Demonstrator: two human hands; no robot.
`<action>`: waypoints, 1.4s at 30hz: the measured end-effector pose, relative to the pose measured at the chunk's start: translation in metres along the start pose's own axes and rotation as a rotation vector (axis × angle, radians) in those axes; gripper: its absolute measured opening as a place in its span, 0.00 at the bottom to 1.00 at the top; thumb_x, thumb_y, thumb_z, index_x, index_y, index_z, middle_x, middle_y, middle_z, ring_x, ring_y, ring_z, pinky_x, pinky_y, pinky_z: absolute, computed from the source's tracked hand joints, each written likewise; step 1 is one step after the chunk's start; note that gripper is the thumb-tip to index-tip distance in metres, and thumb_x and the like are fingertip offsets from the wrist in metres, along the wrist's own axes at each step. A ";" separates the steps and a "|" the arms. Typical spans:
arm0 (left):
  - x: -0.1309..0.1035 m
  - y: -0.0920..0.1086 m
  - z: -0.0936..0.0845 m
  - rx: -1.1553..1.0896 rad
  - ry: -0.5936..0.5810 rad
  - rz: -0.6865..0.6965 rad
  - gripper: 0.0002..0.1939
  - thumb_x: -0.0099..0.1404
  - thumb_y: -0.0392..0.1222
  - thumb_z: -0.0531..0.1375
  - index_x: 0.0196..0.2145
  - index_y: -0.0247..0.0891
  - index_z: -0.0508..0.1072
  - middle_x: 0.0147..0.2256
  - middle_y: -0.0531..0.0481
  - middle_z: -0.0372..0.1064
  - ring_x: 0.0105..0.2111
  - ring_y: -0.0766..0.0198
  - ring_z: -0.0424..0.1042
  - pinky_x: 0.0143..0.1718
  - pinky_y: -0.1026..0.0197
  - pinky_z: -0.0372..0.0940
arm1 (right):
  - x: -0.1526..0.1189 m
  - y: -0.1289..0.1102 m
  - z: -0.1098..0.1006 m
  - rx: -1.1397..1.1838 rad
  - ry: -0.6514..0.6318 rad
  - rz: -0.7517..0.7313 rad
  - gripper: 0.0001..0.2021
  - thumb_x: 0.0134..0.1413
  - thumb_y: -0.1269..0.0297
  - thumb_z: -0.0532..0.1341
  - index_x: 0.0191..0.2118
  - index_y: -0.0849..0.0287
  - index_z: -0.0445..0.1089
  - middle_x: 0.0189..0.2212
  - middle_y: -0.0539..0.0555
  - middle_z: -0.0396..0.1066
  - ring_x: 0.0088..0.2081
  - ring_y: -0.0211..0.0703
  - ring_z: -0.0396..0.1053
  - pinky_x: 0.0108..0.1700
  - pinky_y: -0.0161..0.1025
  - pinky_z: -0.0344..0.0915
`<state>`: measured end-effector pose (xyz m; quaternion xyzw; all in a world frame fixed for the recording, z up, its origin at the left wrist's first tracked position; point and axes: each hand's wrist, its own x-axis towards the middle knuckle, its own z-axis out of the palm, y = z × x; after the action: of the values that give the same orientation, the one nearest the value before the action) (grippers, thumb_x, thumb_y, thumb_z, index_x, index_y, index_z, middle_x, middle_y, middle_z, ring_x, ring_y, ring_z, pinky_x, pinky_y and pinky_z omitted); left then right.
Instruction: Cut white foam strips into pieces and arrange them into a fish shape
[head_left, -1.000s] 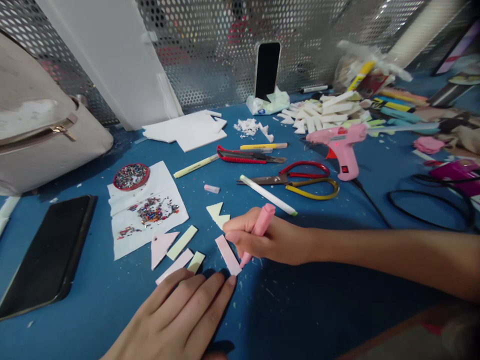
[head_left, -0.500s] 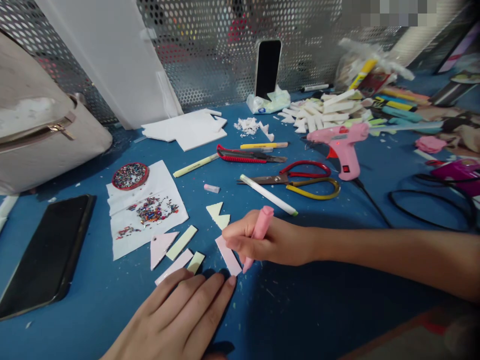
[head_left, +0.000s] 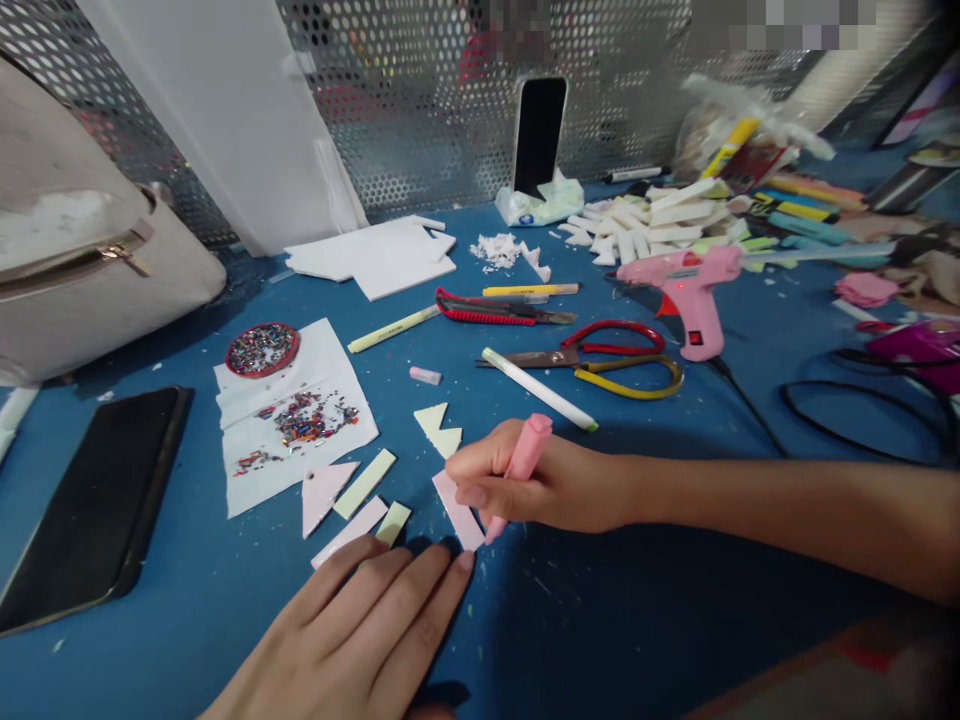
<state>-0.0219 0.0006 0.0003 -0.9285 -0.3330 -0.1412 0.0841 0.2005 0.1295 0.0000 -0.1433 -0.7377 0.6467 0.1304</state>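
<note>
My right hand (head_left: 540,480) is closed round a pink marker (head_left: 526,450), its tip down at the lower end of a pink strip (head_left: 456,510). My left hand (head_left: 367,620) lies flat on the table with its fingers stretched, one fingertip touching that strip's lower end. Beyond its fingers are another pink strip (head_left: 352,532), a short green piece (head_left: 394,522), a pale green strip (head_left: 365,483) and a pink triangle with a small hole (head_left: 324,495). A pale green notched piece (head_left: 439,430) sits just above the right hand's fingers.
Scissors (head_left: 630,362), a white marker (head_left: 540,390) and a red cutter (head_left: 495,310) lie beyond my hands. A pink glue gun (head_left: 697,295) with a cord stands right. Beads on paper (head_left: 255,480), a phone (head_left: 90,500) and a bag (head_left: 82,270) are left.
The pink marker has tilted very slightly to the right in my right hand. Otherwise both hands and the pieces hold their places, with only a slight shift of the view.
</note>
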 end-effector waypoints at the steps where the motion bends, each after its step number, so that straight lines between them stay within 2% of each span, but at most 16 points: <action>1: 0.000 0.000 0.000 -0.001 0.018 -0.013 0.23 0.77 0.55 0.48 0.54 0.39 0.74 0.48 0.53 0.75 0.47 0.64 0.68 0.58 0.60 0.54 | 0.000 0.000 0.000 -0.002 0.016 0.000 0.25 0.67 0.46 0.56 0.24 0.60 0.58 0.23 0.45 0.57 0.26 0.34 0.58 0.29 0.33 0.53; 5: -0.001 -0.002 -0.002 0.004 -0.039 0.024 0.23 0.76 0.56 0.51 0.55 0.39 0.74 0.49 0.54 0.75 0.47 0.64 0.68 0.57 0.61 0.56 | 0.000 0.000 0.000 -0.008 0.001 -0.002 0.25 0.68 0.46 0.55 0.24 0.59 0.59 0.22 0.45 0.57 0.25 0.33 0.58 0.29 0.33 0.55; 8: 0.000 -0.002 -0.004 -0.001 -0.023 0.018 0.23 0.76 0.56 0.50 0.54 0.39 0.74 0.48 0.54 0.76 0.47 0.64 0.68 0.57 0.62 0.56 | 0.001 -0.001 0.000 -0.013 0.014 -0.012 0.26 0.68 0.46 0.55 0.24 0.60 0.60 0.21 0.46 0.59 0.25 0.34 0.59 0.29 0.33 0.56; 12: -0.002 0.001 0.000 -0.037 -0.030 0.002 0.24 0.76 0.56 0.50 0.55 0.38 0.74 0.48 0.54 0.76 0.48 0.65 0.67 0.63 0.63 0.50 | 0.001 0.001 -0.001 0.004 -0.018 -0.015 0.26 0.68 0.46 0.54 0.24 0.60 0.60 0.21 0.47 0.62 0.25 0.35 0.64 0.29 0.33 0.57; 14: -0.004 0.003 0.004 -0.058 0.020 -0.044 0.26 0.77 0.57 0.47 0.56 0.38 0.73 0.50 0.53 0.75 0.49 0.64 0.67 0.66 0.60 0.45 | 0.001 0.002 0.000 0.034 0.047 -0.052 0.27 0.68 0.45 0.54 0.23 0.61 0.63 0.21 0.48 0.62 0.24 0.35 0.63 0.27 0.33 0.57; 18: -0.008 0.006 0.009 -0.058 -0.024 -0.042 0.26 0.77 0.57 0.47 0.61 0.38 0.69 0.54 0.53 0.72 0.52 0.63 0.66 0.68 0.59 0.42 | -0.002 0.000 0.002 0.045 0.304 -0.084 0.29 0.67 0.46 0.55 0.18 0.61 0.63 0.18 0.48 0.60 0.21 0.34 0.58 0.24 0.34 0.54; 22: -0.004 0.003 0.004 -0.135 0.026 -0.076 0.22 0.78 0.50 0.48 0.60 0.37 0.69 0.53 0.50 0.72 0.52 0.62 0.66 0.65 0.58 0.46 | -0.004 -0.002 0.003 0.022 0.419 -0.068 0.29 0.65 0.45 0.56 0.19 0.61 0.63 0.18 0.47 0.61 0.21 0.32 0.58 0.23 0.32 0.56; 26: 0.008 -0.011 -0.006 -0.266 -0.044 -0.169 0.15 0.76 0.40 0.52 0.57 0.43 0.70 0.52 0.50 0.71 0.50 0.62 0.67 0.57 0.56 0.55 | -0.003 0.004 0.002 0.063 0.487 -0.118 0.28 0.64 0.42 0.55 0.23 0.62 0.65 0.19 0.47 0.63 0.18 0.30 0.56 0.21 0.30 0.54; 30: 0.024 -0.029 -0.009 -0.311 -0.059 -0.269 0.10 0.74 0.40 0.55 0.51 0.46 0.69 0.51 0.52 0.72 0.50 0.60 0.68 0.51 0.56 0.59 | -0.002 0.010 0.001 0.062 0.547 -0.204 0.27 0.68 0.47 0.53 0.22 0.61 0.65 0.18 0.47 0.63 0.19 0.30 0.58 0.22 0.30 0.55; 33: 0.035 -0.036 -0.006 -0.344 -0.108 -0.290 0.11 0.74 0.40 0.55 0.52 0.47 0.67 0.52 0.52 0.71 0.50 0.59 0.67 0.50 0.56 0.60 | -0.003 0.010 -0.001 0.060 0.581 -0.246 0.26 0.69 0.50 0.52 0.22 0.61 0.65 0.19 0.47 0.63 0.20 0.30 0.58 0.23 0.31 0.56; 37: 0.045 -0.039 -0.003 -0.359 -0.158 -0.305 0.10 0.73 0.41 0.56 0.51 0.47 0.66 0.47 0.53 0.71 0.48 0.59 0.66 0.48 0.56 0.59 | -0.003 0.009 -0.003 0.077 0.618 -0.275 0.25 0.69 0.54 0.52 0.21 0.60 0.63 0.19 0.47 0.63 0.19 0.29 0.58 0.22 0.30 0.55; 42: 0.051 -0.039 -0.005 -0.320 -0.189 -0.272 0.08 0.72 0.37 0.56 0.47 0.46 0.65 0.44 0.55 0.72 0.45 0.60 0.66 0.48 0.55 0.56 | -0.002 0.010 -0.005 0.094 0.637 -0.290 0.24 0.69 0.59 0.51 0.21 0.61 0.62 0.19 0.45 0.62 0.19 0.28 0.57 0.21 0.29 0.54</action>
<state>-0.0104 0.0596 0.0233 -0.8857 -0.4348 -0.1147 -0.1156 0.2049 0.1340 -0.0094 -0.2254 -0.6419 0.5776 0.4512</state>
